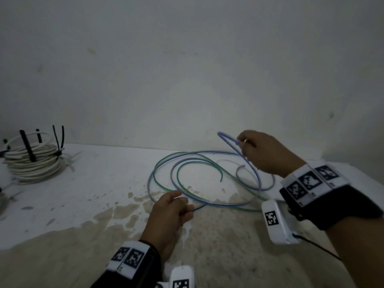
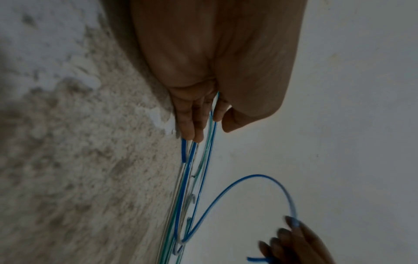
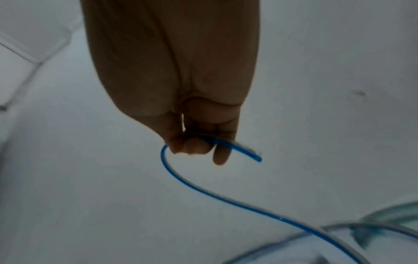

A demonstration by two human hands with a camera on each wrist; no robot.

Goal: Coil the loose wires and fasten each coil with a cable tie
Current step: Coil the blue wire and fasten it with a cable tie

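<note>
Thin blue wire (image 1: 209, 151) and green wire (image 1: 180, 177) lie in loose loops on the white slab (image 1: 108, 177). My left hand (image 1: 176, 206) grips the near side of the loops, several strands passing between its fingers (image 2: 192, 123); a short blue end (image 2: 183, 151) sticks out below them. My right hand (image 1: 249, 146) is raised at the back right and pinches the blue wire (image 3: 203, 189) near its free end (image 3: 248, 153), lifting a small loop (image 1: 225, 136) off the slab.
A finished coil of white cable (image 1: 34, 161) with black cable ties (image 1: 27, 145) stands at the far left, and pale loose ties (image 1: 71, 161) lie beside it. The wall (image 1: 187, 69) rises behind the slab. The near surface (image 1: 207, 246) is stained and rough.
</note>
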